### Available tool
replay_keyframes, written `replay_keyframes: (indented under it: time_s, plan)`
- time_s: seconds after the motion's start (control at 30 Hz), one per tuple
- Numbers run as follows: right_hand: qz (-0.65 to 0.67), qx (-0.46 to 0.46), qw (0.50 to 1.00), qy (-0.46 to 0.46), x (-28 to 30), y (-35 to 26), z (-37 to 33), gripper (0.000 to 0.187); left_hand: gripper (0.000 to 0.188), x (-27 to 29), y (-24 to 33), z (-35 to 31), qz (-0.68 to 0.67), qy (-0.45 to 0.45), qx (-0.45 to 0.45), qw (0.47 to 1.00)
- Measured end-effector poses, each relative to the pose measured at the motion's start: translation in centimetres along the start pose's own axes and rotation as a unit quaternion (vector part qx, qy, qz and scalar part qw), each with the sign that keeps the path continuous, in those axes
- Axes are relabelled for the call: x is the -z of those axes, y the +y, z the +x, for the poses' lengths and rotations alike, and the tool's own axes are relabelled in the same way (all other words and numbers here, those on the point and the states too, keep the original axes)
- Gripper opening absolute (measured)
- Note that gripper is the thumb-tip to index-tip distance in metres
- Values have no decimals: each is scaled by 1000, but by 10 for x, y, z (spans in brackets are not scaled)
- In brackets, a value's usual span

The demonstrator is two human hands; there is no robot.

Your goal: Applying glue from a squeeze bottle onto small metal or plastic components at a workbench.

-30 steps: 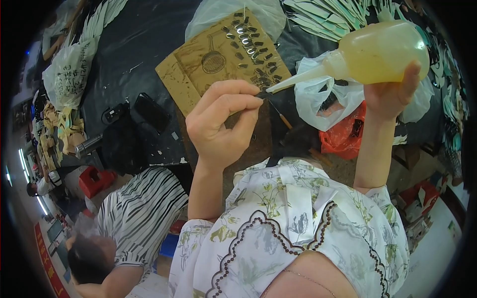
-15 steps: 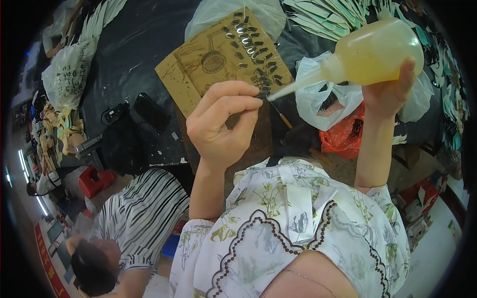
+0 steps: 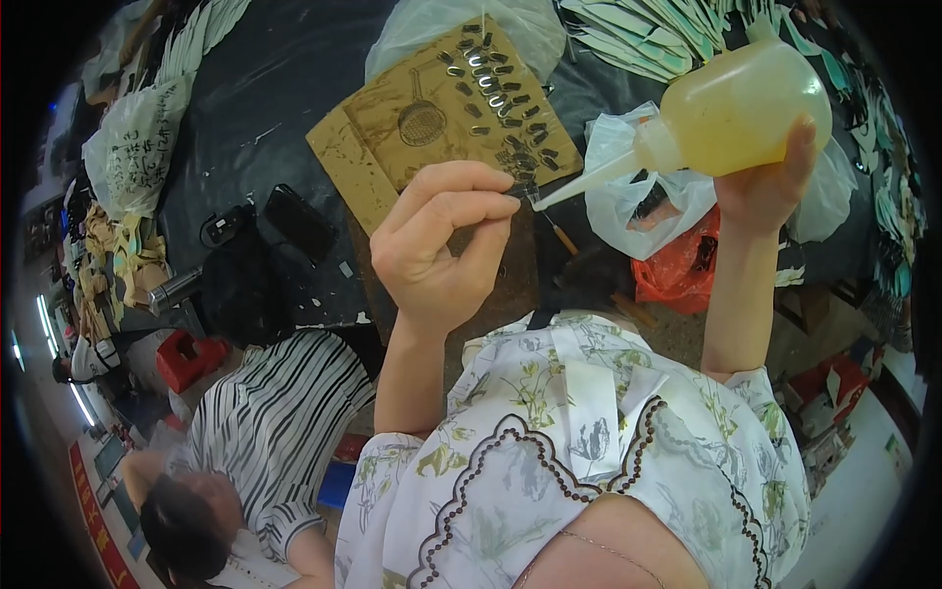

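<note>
While the left hand (image 3: 442, 240) holds a narrow pinch, thumb and fingers nearly closed on a small dark piece (image 3: 522, 189), the right hand (image 3: 765, 187) grips a translucent round plastic bottle (image 3: 746, 108) of yellow liquid from beneath. Bottle tipped left, its long white tapering nozzle (image 3: 589, 181) slanting down; tip just beside the left fingertips. Contact between tip and piece: cannot tell. Piece itself mostly hidden, shape unclear.

Both hands above the near side of a black-covered bench (image 3: 324, 98). On it, 1 flat tan cardboard sheet (image 3: 358, 167) with a printed pan, lying askew. Many small, dark, glossy oblong pieces (image 3: 480, 131) spread in loose rows along its right edge, from far corner to right corner; the pinch is near its near edge.

Right of the sheet: a crumpled white plastic bag (image 3: 608, 201), with a crumpled red plastic bag (image 3: 677, 275) at the bench's near edge. Pale green flat strips (image 3: 628, 39) fan out toward the far edge. Left, near edge: 1 black oblong case (image 3: 294, 218). Beyond the bench's near edge, left, a co-worker in a black-and-white striped shirt (image 3: 270, 412).
</note>
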State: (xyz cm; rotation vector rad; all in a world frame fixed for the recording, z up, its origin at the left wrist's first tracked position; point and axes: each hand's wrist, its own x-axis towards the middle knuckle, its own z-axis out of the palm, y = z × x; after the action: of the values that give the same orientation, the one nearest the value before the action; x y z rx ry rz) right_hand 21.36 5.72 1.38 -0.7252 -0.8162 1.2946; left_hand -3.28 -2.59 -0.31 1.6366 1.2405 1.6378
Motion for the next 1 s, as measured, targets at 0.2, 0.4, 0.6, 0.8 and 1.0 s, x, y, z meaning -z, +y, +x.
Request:
replay_keyframes:
  time_s: [0.2, 0.4, 0.6, 0.8, 1.0]
  plan:
    - [36, -49, 997, 46, 13, 3, -13, 49, 11, -1, -77, -26, -32, 70, 247, 966]
    - [120, -112, 980, 115, 33, 3, -20, 55, 8, -20, -181, -61, 196, -31, 112, 974]
    - [172, -107, 973, 115, 40, 1, -16, 57, 10, -20, -192, -57, 304, -99, -82, 944]
    - [374, -308, 875, 11, 25, 42, -19, 57, 15, -26, -134, -49, 167, -2, 99, 981]
    - [360, -390, 847, 19, -18, 88, -42, 51, 18, -76, -71, -28, -165, 37, 257, 951]
